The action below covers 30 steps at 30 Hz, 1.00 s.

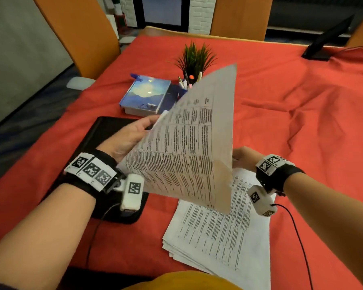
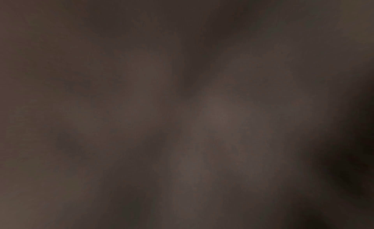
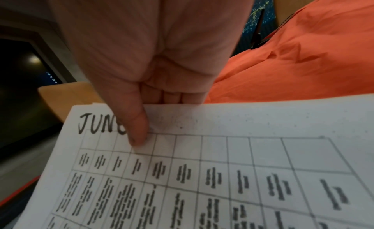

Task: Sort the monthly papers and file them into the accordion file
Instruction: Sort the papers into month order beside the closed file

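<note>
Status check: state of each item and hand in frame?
Printed sheet with table, handwritten JUNE: lifted, tilted, held by both hands.
Stack of printed white papers: lying on the red tablecloth, edges fanned.
Black flat accordion file: lying flat under the left hand, looks closed.
Blue landscape-cover book: closed, lying flat.
Left hand: holds the sheet's edge.
Right hand: pinches the sheet's top, thumb over JUNE.

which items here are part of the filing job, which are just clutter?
Job:
- raised sheet, headed JUNE in the right wrist view, held by left hand and right hand
- paper stack on the red cloth
- black flat case under the left hand, possibly the file

Clutter:
- blue book
- pen cup
- plant
- dark stand
</note>
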Tool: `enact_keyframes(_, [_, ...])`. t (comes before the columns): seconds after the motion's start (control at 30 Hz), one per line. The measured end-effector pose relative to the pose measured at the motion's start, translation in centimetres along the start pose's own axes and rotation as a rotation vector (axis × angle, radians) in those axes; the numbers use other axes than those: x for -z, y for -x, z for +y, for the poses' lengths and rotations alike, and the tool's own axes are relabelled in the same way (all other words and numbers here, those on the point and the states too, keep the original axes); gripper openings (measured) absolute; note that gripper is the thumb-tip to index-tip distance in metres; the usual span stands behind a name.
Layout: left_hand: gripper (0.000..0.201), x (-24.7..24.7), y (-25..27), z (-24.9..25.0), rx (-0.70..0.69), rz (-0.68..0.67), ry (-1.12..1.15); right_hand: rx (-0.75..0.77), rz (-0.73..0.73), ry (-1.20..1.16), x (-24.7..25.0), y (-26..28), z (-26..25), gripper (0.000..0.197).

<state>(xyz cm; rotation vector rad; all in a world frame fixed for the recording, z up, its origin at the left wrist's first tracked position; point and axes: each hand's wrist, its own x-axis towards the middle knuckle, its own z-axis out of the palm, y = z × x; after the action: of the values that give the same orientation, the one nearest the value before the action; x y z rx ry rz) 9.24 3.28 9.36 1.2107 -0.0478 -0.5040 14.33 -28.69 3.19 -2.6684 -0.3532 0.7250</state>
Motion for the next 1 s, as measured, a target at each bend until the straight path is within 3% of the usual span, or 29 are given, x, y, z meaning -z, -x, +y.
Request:
enact_keyframes(0.13, [0.040, -1.5, -1.8, -3.8, 0.097, 0.148, -0.316, -0.026, -0.005, -0.067, 0.7, 0.4, -0.4, 0.024])
enact_keyframes(0.27, [0.026, -2.1, -3.2, -8.7, 0.058, 0.198, -0.699, 0.017, -0.016, -0.078, 1.1, 0.3, 0.0, 0.024])
enact_keyframes(0.37, [0.018, -3.1, -3.9, -11.4, 0.020, 0.320, -0.659, -0.022, -0.057, -0.079, 1.5, -0.1, 0.4, 0.026])
enact_keyframes(0.5, [0.027, -5.3, -5.0, -13.2, -0.037, 0.432, -0.612, -0.008, -0.062, -0.059, 1.9, -0.7, 0.0, 0.029])
enact_keyframes(0.73, [0.009, -7.3, -7.8, -14.5, -0.004, 0.620, -0.546, 0.091, -0.079, 0.155, 2.1, -2.3, -2.0, 0.024])
enact_keyframes(0.83, [0.011, -7.5, -8.4, -14.5, 0.014, 0.720, -0.472, 0.105, -0.057, 0.115, 2.6, -2.1, -2.3, 0.028])
enact_keyframes(0.93, [0.020, -7.8, -8.3, -15.0, 0.047, 0.708, -0.359, 0.120, -0.101, 0.122, 2.2, -0.9, -2.6, 0.038])
enact_keyframes(1.0, [0.025, -7.9, -7.8, -15.1, 0.083, 0.625, -0.316, 0.137, -0.073, 0.202, 0.9, 0.0, -2.5, 0.042])
